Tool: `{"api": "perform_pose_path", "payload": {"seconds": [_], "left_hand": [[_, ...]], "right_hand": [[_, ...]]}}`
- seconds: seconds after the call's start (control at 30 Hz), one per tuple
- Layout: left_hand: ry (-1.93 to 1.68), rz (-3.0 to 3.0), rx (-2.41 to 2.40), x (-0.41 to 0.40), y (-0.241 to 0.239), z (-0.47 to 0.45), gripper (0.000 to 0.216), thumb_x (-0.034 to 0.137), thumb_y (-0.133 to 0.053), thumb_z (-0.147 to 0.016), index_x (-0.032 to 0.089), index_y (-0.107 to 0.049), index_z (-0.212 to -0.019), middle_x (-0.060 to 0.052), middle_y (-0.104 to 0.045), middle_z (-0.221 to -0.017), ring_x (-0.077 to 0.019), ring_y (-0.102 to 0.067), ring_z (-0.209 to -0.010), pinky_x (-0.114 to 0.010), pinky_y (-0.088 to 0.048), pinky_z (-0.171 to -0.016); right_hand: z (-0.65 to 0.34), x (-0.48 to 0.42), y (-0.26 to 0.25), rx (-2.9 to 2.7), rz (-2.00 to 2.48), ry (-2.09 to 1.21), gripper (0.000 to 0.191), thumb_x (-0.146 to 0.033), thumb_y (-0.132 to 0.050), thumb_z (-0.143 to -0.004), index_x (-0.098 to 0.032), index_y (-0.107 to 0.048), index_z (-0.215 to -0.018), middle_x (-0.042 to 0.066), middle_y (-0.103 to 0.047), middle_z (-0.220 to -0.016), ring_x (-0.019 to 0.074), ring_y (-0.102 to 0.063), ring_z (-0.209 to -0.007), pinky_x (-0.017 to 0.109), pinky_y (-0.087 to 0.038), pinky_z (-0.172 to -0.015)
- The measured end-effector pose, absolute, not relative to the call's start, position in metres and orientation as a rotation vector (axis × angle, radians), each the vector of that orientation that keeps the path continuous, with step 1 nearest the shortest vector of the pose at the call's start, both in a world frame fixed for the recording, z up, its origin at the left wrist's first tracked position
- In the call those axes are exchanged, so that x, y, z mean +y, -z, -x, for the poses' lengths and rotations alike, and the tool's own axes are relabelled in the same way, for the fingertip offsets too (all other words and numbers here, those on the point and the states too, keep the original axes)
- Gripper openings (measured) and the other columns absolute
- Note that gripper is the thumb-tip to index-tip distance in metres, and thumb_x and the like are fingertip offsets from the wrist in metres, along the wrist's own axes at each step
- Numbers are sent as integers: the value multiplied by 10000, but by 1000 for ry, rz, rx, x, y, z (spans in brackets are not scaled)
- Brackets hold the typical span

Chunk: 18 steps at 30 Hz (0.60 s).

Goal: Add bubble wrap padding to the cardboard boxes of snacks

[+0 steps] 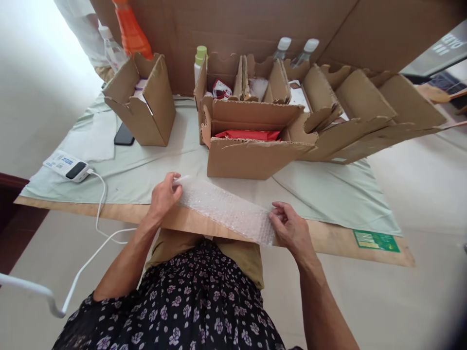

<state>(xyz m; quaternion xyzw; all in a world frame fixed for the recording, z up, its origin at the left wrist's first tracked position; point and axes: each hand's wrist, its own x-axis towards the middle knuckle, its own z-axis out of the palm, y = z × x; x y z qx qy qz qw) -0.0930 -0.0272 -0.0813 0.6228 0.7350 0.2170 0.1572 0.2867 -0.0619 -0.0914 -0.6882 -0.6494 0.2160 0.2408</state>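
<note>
A long strip of clear bubble wrap (226, 206) stretches between my hands over the front edge of the table. My left hand (166, 194) pinches its left end, thumb and fingers closed on the plastic. At the other end, my right hand (290, 226) grips the right edge, with its fingers curled. The strip slants down toward the right, and its lower right corner hangs past the table edge. Just beyond it stands a cardboard box (251, 158) with a red packet (248, 135) inside.
Several open cardboard bins (350, 141) line the back right. A separate cardboard bin (156, 112) stands at left, beside a dark phone (124, 135). A white device (69, 166) trails a white cable (104, 194) over the front edge. An orange bottle (133, 34) stands behind.
</note>
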Motion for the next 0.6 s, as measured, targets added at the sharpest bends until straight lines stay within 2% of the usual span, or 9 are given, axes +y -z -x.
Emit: {"api": "perform_pose_path", "payload": {"seconds": [0.1,0.27,0.37,0.43,0.53,0.6], "left_hand": [[-592,-1845,2126,-11,72,103,584,205,-585,-841,181,-557,-1424,-57,-755,-906,-252,-722,-819,-356,-547,-811],[-741,-1959,2210,44,64,110,619,153,-612,-837,182,-542,-1451,-126,-759,-1113,-314,-711,-997,-448,-541,-928],[-950,-1965,2241,61,65,102,662,175,-713,-810,160,-535,-1447,-179,-672,-1352,-380,-608,-1241,-544,-470,-1072],[-1013,-1987,2119,47,69,94,651,196,-734,-816,138,-543,-1436,-191,-630,-1412,-382,-558,-1315,-554,-431,-1126],[-953,-1945,1629,-7,80,85,440,254,-672,-890,139,-643,-1314,-146,-728,-1231,-299,-657,-1175,-469,-493,-1075],[-841,-1813,1300,-48,87,84,380,366,-670,-919,180,-688,-1250,-101,-772,-1100,-265,-698,-1052,-430,-538,-989]], "right_hand": [[-270,-69,84,-1750,1787,-730,317,-378,-575,-844,-217,-685,-1095,40,-739,-815,202,-674,-698,352,-538,-709],[-213,-93,76,-1704,1552,-1152,412,-388,-561,-914,-191,-637,-1268,41,-721,-834,184,-675,-699,302,-548,-648],[-183,-103,79,-1805,1599,-1137,480,-315,-530,-918,-210,-616,-1379,25,-721,-823,189,-666,-687,334,-554,-701],[-174,-106,80,-1871,1607,-1073,505,-273,-512,-917,-242,-624,-1408,35,-752,-885,211,-693,-774,375,-562,-801],[-175,-105,78,-1856,1497,-1178,402,-270,-535,-912,-268,-737,-1259,61,-783,-1094,246,-711,-1018,408,-545,-953],[-175,-103,74,-1719,1400,-1400,276,-307,-592,-900,-255,-796,-1077,60,-787,-1072,241,-710,-996,391,-554,-927]]}}
